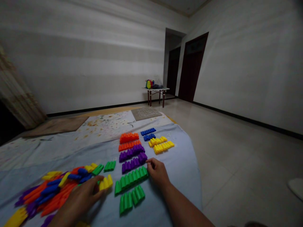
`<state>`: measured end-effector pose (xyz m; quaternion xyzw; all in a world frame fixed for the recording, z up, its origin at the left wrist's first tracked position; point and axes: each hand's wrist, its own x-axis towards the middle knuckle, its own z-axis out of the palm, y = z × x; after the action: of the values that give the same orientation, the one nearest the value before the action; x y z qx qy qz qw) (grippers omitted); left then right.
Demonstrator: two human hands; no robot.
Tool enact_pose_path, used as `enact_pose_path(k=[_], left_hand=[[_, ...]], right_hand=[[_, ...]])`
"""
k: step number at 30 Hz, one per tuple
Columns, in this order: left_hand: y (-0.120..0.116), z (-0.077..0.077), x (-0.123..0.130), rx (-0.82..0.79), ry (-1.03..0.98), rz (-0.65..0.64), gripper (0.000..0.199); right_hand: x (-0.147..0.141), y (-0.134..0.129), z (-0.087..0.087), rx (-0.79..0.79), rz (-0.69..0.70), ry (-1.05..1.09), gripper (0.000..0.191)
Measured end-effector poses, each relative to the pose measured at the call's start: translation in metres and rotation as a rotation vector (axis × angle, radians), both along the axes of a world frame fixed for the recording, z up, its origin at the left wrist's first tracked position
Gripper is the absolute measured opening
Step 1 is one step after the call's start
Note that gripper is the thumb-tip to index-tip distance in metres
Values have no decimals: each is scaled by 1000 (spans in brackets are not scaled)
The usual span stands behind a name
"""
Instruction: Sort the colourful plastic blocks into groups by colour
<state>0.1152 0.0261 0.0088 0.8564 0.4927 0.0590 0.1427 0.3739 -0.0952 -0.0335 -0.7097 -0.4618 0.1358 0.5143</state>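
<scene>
Position of the yellow ribbed piece (107, 182): at the fingertips of the left hand (82, 194), between a loose pile and the rows laid to its right. The left hand is partly curled, its thumb and fingers drawn together around the near end of this piece. The right hand (158, 171) stands at the right-hand ends of a purple row (133, 164) and a long green row (131, 180); its thumb and index finger are nearly together and the other fingers folded — whether anything is gripped between them cannot be told. A shorter green row (132, 199) lies nearest the wearer. Beyond the purple row lie a second purple row (131, 153) and two orange rows (129, 141); to the right of these are yellow rows (163, 147), with blue rows (148, 131) behind. A separate green group (109, 166) rests left of the rows, near the mixed pile (50, 190) — blue, orange, purple, yellow and green pieces overlapping at various angles. All pieces bear on a light blue cloth (182, 170). A floral cloth (106, 123) adjoins at the far side, carrying a grey mat (146, 113). Farther off, a small table (150, 98) stands near a dark door (194, 66).
</scene>
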Motion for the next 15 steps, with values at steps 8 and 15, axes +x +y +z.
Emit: enact_pose_path(k=[8,15], left_hand=[[-22,14,14,7,25,-28,48],[-53,25,53,48,-77,-151,41]], right_hand=[[1,-4,1,21,44,11,26],[-15,-12,24,143,245,59,29]])
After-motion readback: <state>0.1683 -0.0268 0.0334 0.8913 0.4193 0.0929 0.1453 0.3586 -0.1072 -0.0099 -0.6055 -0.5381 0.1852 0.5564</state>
